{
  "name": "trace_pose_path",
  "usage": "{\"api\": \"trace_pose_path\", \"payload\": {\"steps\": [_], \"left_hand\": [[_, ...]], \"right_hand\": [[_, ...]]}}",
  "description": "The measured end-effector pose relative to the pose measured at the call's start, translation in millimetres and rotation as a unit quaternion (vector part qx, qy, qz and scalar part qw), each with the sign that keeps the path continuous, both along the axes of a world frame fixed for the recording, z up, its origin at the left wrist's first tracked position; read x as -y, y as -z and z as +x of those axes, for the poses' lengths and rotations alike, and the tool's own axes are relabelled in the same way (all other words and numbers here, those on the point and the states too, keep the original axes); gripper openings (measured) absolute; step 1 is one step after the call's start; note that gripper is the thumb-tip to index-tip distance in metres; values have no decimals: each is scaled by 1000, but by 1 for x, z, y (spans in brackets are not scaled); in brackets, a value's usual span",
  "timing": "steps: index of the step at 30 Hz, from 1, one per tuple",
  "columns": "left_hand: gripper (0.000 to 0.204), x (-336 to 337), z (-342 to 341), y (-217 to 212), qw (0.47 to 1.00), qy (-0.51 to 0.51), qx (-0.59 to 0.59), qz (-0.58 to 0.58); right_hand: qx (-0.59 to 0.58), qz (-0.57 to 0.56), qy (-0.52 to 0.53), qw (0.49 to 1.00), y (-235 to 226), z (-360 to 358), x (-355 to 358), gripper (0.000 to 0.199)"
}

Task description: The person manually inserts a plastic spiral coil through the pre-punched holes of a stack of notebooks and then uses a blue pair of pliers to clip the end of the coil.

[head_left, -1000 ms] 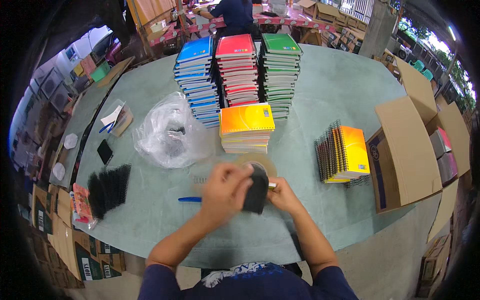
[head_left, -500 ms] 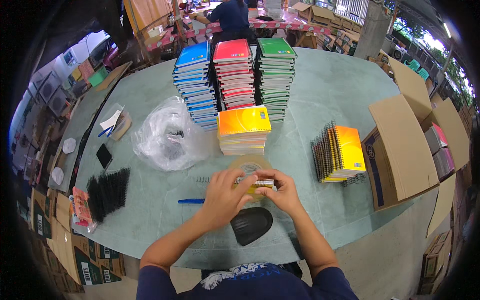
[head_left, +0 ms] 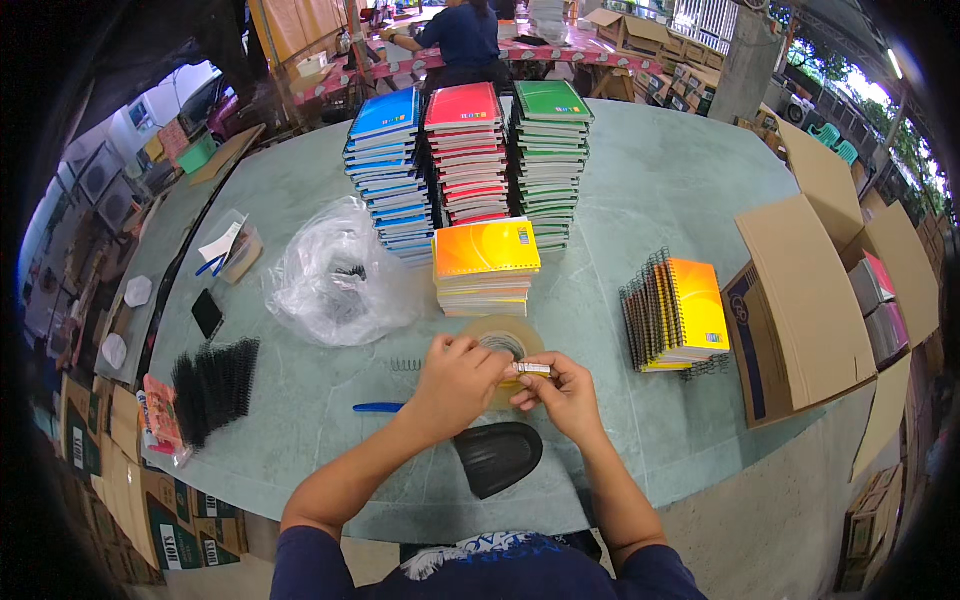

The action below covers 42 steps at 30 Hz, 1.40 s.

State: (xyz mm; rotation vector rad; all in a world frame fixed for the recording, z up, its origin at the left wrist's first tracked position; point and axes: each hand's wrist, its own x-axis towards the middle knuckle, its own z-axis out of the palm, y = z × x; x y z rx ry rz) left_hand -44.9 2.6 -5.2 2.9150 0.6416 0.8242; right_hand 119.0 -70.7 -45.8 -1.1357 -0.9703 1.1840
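— What's on the round grey-green table (head_left: 640, 190)?

— Three tall stacks of spiral notebooks, blue (head_left: 388, 170), red (head_left: 466, 150) and green (head_left: 548, 150), a shorter orange stack (head_left: 486, 268) in front of them, and one more orange batch (head_left: 678, 312) standing on edge to the right.

— Any containers?

— An open cardboard box (head_left: 800, 300) at the right with coloured notebooks inside, and a clear plastic bag (head_left: 335, 275) holding something dark, too blurred to name.

— And the hands?

— Both are raised over a tape roll (head_left: 508, 345) near the front edge. The left hand (head_left: 455, 385) and right hand (head_left: 560, 392) pinch a small white strip (head_left: 532, 369) between their fingertips. A black tape dispenser (head_left: 497, 455) lies just below, a blue pen (head_left: 378, 407) to the left.
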Motion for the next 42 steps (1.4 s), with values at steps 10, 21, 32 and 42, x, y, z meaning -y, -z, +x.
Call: {"api": "trace_pose_path", "payload": {"steps": [10, 21, 32, 42], "left_hand": [[23, -8, 2, -1, 997, -6, -46, -69], [32, -13, -4, -6, 994, -54, -72, -60], [34, -11, -2, -19, 995, -45, -49, -81], [33, -11, 4, -20, 989, -59, -71, -113]], "right_hand": [[-56, 41, 17, 997, 12, -1, -2, 23], [-22, 53, 44, 997, 7, -6, -6, 28], [-65, 15, -8, 998, 3, -7, -6, 30], [-43, 32, 51, 997, 11, -7, -4, 21]]}}
